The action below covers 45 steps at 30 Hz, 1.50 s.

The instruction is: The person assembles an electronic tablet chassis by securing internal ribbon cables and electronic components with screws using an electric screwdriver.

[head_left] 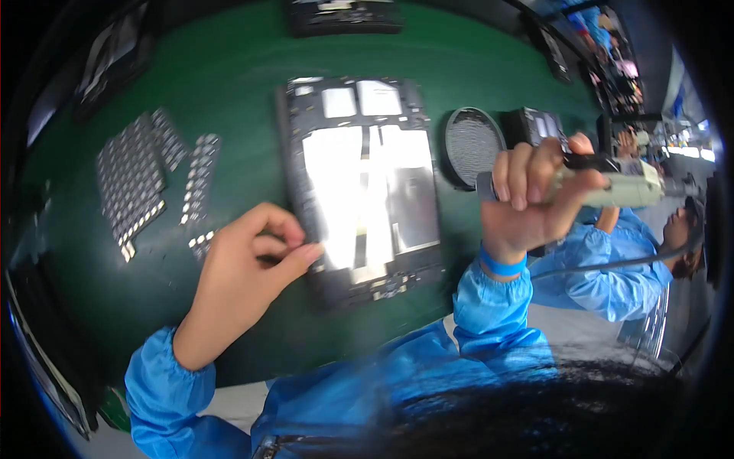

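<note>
Tablet chassis point(359, 183), opened, dark frame with shiny silver plates inside, lay flat mid-desk point(229, 69). Left hand point(245, 268) rested at its near-left edge, fingers pinched together on the frame. Right hand point(535, 199) gripped a pale electric screwdriver point(612, 183), fingers wrapped tight. Round black dish point(472, 145) stood right of the chassis; contents indiscernible.

A green counter point(229, 69) carries sheets of small grey pads point(131, 180) at the left and a round black mesh dish point(470, 147) at the right. A dark tray point(345, 15) lies at the far edge.
</note>
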### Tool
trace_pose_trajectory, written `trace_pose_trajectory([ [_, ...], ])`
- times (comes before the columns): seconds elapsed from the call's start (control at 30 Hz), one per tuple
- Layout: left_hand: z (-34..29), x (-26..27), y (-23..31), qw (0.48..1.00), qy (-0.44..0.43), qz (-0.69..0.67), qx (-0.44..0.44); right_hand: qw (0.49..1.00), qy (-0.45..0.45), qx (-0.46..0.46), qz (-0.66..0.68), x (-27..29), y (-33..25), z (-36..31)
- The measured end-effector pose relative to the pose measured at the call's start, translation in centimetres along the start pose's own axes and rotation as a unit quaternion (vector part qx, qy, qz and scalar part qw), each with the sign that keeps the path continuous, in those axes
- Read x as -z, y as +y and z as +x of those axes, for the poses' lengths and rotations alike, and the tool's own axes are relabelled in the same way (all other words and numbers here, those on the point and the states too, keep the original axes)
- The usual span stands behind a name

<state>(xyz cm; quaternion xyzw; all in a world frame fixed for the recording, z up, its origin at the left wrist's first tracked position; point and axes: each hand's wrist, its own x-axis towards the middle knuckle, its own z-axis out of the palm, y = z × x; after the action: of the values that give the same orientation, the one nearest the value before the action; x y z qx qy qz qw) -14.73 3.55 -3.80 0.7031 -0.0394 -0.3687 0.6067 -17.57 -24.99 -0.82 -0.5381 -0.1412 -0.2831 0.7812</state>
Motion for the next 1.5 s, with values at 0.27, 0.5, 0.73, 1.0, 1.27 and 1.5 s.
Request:
trace_pose_trajectory([
  [0.27, 0.4, 0.8, -1.1, 0.998, -0.035, 0.021, -0.052, 0.983, -0.140, -0.084, 0.089, -9.7, 3.0, -4.8],
  [0.5, 0.1, 1.5, -1.1, 0.995, -0.032, 0.016, -0.096, 0.982, -0.106, -0.155, -0.013, -10.9, 3.1, -6.1],
  [0.73, 0.3, 1.5, -1.8, 0.991, -0.031, -0.008, -0.127, 0.982, -0.109, -0.149, -0.026, -10.9, 3.7, -6.5],
  [1.0, 0.1, 1.3, -1.6, 0.992, -0.030, -0.003, -0.125, 0.984, -0.105, -0.146, -0.016, -11.1, 3.8, -6.6],
  [1.27, 0.2, 1.3, -1.8, 0.992, -0.029, 0.001, -0.123, 0.983, -0.111, -0.148, -0.012, -11.1, 4.1, -6.7],
  [1.5, 0.2, 1.3, -1.3, 0.991, -0.036, 0.000, -0.128, 0.972, -0.094, -0.112, -0.184, -11.3, 3.4, -6.6],
])
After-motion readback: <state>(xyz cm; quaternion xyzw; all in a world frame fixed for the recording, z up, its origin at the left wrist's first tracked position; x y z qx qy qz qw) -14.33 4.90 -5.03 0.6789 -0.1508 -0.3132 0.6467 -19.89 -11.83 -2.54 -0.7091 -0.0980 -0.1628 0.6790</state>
